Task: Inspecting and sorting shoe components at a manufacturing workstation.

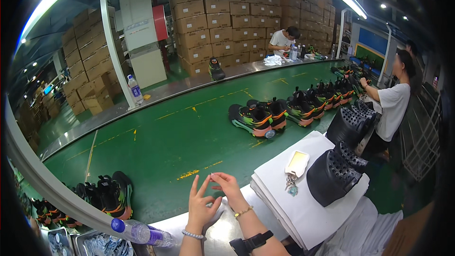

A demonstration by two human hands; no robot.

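Forearms come in over the metal surface [227, 230], raising both hands beside the green belt [166, 154]. On the left hand [202, 205], two fingers spread in a V, probably to offer one fingertip to the right hand [229, 189], whose thumb and forefinger pinch close there; whether anything tiny sits between them cannot be told. Nearest are a purple-labelled bottle [145, 233], leaning left of the forearms, and a stack of white sheets [271, 193] to the right, likely serving as a ledge for the keys [291, 186] and black clogs [328, 180]. Dark sneakers [254, 119] stand upright in a row on the belt's right, presumably close-set to save room; more shoes [116, 195] stand at lower left.
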